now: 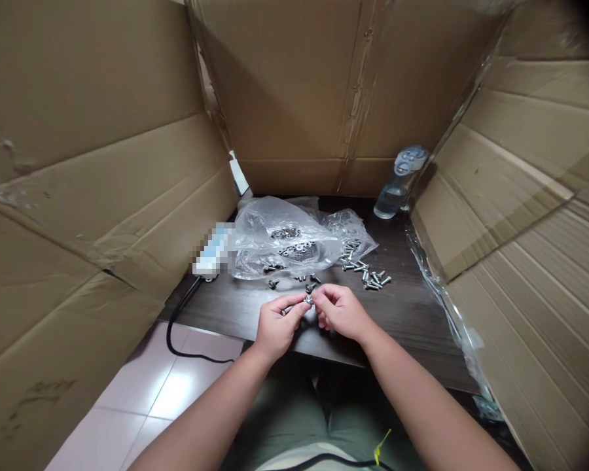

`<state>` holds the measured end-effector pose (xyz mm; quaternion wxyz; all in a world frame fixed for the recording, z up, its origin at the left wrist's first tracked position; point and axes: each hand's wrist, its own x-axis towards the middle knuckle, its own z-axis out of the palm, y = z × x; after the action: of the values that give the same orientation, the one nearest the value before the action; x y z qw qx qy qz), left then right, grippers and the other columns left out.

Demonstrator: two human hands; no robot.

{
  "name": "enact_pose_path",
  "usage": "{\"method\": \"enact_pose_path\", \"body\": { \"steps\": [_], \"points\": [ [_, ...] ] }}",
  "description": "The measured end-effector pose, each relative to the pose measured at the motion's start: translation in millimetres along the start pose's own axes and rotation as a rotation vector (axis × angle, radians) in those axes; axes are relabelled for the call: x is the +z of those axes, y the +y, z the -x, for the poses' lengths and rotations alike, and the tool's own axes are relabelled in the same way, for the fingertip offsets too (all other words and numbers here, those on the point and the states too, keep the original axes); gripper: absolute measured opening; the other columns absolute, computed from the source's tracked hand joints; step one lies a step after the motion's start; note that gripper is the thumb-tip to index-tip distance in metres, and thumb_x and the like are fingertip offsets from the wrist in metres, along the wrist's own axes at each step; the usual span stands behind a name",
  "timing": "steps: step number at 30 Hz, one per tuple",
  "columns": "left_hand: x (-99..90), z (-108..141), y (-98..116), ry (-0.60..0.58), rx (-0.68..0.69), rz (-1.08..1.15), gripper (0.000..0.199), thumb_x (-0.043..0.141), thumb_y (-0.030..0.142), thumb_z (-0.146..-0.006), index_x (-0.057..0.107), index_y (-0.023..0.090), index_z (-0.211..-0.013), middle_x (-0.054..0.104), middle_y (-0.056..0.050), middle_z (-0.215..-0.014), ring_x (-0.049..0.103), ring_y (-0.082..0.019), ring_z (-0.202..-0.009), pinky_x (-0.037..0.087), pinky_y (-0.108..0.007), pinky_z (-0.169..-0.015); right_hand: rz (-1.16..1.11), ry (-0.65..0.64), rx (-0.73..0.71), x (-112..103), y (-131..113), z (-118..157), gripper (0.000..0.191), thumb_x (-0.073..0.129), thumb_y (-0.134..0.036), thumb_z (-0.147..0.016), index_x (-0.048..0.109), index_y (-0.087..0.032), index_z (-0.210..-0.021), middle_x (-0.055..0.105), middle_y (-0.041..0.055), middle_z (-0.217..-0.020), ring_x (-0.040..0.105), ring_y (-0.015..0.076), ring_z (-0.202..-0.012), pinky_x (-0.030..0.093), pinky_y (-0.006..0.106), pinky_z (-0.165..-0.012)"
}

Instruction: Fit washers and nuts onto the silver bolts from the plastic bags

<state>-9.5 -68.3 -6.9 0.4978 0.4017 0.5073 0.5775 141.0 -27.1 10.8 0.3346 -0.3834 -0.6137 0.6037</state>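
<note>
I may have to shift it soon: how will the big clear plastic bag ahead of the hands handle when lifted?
The bag will probably flop and fold, since its film looks thin and wrinkled. The cluster of small metal parts that seems to lie inside could drag one spot down and may slide. Its glossy surface might also feel slippery.

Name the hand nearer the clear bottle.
The right hand. It is on the near side of the clear bottle and to its left; the left hand is farther left.
</note>
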Motion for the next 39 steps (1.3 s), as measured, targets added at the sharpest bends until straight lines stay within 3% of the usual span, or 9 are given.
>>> {"method": "enact_pose_path", "body": {
  "steps": [5,8,11,15,19,22,28,35,39],
  "points": [
    [-1.2,-0.1,-0.2,-0.032,-0.011,0.030,0.031,0.075,0.032,-0.068,0.073,0.012,-0.091,0.050,0.003,-0.049,0.034,-0.004,-0.040,0.026,-0.018,-0.039,-0.120,-0.085,-0.008,-7.7,-2.6,1.7,0.030,0.068,-0.039,-0.075,0.058,-0.016,-0.092,0.059,-0.0024,-0.053,0.058,0.0130,-0.045,0.049,0.024,-0.046],
    [-1.6,-0.1,-0.6,-0.039,-0.013,0.042,0.030,0.075,0.032,-0.068,0.073,0.013,-0.091,0.048,0.004,-0.046,0.034,-0.004,-0.040,0.026,-0.018,-0.039,-0.088,-0.053,0.009,-5.7,-4.7,2.3,0.029,0.067,-0.038,-0.075,0.058,-0.015,-0.089,0.058,-0.0027,-0.050,0.057,0.0125,-0.043,0.048,0.024,-0.045],
    [-1.2,-0.2,-0.1,-0.026,0.015,0.003,0.027,0.075,0.032,-0.067,0.074,0.014,-0.087,0.057,0.000,-0.056,0.037,-0.004,-0.041,0.029,-0.019,-0.040,-0.002,-0.039,-0.004,-1.4,-4.1,1.5,0.026,0.061,-0.041,-0.080,0.057,-0.016,-0.081,0.056,-0.0032,-0.048,0.054,0.0112,-0.041,0.044,0.021,-0.041],
    [-0.2,-0.1,1.9,-0.020,0.065,-0.078,0.023,0.075,0.031,-0.067,0.075,0.015,-0.083,0.065,-0.004,-0.069,0.041,-0.005,-0.044,0.032,-0.020,-0.041,0.089,-0.034,0.005,0.1,-0.7,-0.3,0.040,0.046,-0.048,-0.089,0.051,-0.016,-0.065,0.053,-0.0024,-0.043,0.050,0.0092,-0.036,0.039,0.019,-0.038],
    [0.8,0.1,2.1,-0.005,0.009,-0.038,0.027,0.075,0.032,-0.067,0.074,0.013,-0.087,0.055,0.001,-0.051,0.036,-0.004,-0.041,0.028,-0.019,-0.040,-0.064,-0.069,0.015,-5.5,-0.3,0.3,0.030,0.058,-0.047,-0.082,0.056,-0.017,-0.086,0.058,-0.0026,-0.054,0.056,0.0117,-0.043,0.045,0.022,-0.041],
    [0.9,-0.1,1.2,-0.009,-0.014,0.001,0.030,0.075,0.033,-0.068,0.074,0.012,-0.089,0.047,0.005,-0.043,0.033,-0.004,-0.039,0.025,-0.018,-0.039,-0.155,-0.106,0.006,-9.3,-0.9,1.5,0.033,0.068,-0.040,-0.075,0.056,-0.016,-0.095,0.061,-0.0019,-0.058,0.059,0.0131,-0.048,0.049,0.025,-0.048],
    [0.5,-1.8,1.3,-0.044,-0.014,-0.011,0.028,0.075,0.033,-0.067,0.074,0.013,-0.087,0.051,0.003,-0.045,0.034,-0.004,-0.040,0.025,-0.018,-0.039,-0.119,-0.088,0.041,-7.2,-1.9,1.6,0.028,0.065,-0.039,-0.077,0.055,-0.016,-0.090,0.060,-0.0029,-0.050,0.055,0.0116,-0.042,0.047,0.023,-0.045],
    [1.5,-2.2,2.0,-0.029,0.085,-0.126,0.020,0.074,0.030,-0.068,0.076,0.016,-0.082,0.069,-0.005,-0.075,0.043,-0.006,-0.045,0.032,-0.019,-0.042,0.035,-0.081,0.046,-2.8,-5.5,2.6,0.033,0.050,-0.048,-0.086,0.051,-0.018,-0.073,0.054,-0.0038,-0.043,0.051,0.0098,-0.036,0.038,0.018,-0.037],
    [2.7,-0.5,3.8,-0.005,0.063,-0.144,0.023,0.073,0.031,-0.069,0.075,0.015,-0.085,0.064,-0.003,-0.063,0.041,-0.005,-0.044,0.032,-0.019,-0.041,0.036,-0.054,0.066,-4.4,-2.7,0.9,0.040,0.048,-0.053,-0.086,0.052,-0.017,-0.070,0.053,-0.0037,-0.042,0.050,0.0098,-0.034,0.037,0.018,-0.035]
  ]
}}
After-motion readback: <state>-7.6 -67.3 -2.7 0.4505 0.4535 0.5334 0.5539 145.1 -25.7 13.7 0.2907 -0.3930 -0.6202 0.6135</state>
